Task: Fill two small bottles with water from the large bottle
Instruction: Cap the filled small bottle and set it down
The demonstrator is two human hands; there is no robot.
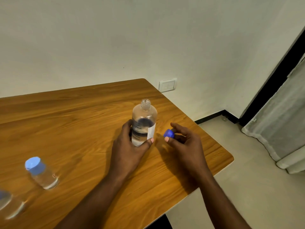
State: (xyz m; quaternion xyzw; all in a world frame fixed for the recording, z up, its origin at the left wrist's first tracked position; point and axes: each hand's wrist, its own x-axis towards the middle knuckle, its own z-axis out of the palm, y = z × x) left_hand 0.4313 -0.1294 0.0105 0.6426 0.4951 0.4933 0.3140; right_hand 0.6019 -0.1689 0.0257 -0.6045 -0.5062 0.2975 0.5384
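Two hands, three bottles, one loose cap, all on or over a wooden table [74, 119].

1. Large bottle [144, 116]: clear, upright on the table right of centre, well back from the near edge. Neck open, no cap on it. Partly filled with water; a white label shows on its right side.

2. Left hand [130, 147]: forearm reaches in from the lower middle. The hand wraps round the lower half of the large bottle, with the fingers [127, 128] curled round its left side and the thumb lying across the near side, its tip next to the label.

3. Right hand [184, 142]: forearm enters from the lower right corner. The hand is just beside the large bottle on its right and is not touching it. Thumb and forefinger pinch the blue cap [169, 134]; the other fingers are loosely curled behind it. Cannot tell whether the hand rests on the table or is held just above it.

4. Small bottle [43, 173]: clear, standing near the table's left front and well apart from the hands. It has a blue lid on.

5. Second small bottle [9, 204]: at the far left edge, partly cut off and blurred. Contents not readable.

6. Surroundings: plain pale wall behind; a white switch plate [167, 85] on it just past the table's far right corner; a pale curtain [280, 123] at right, hanging down to a light floor.
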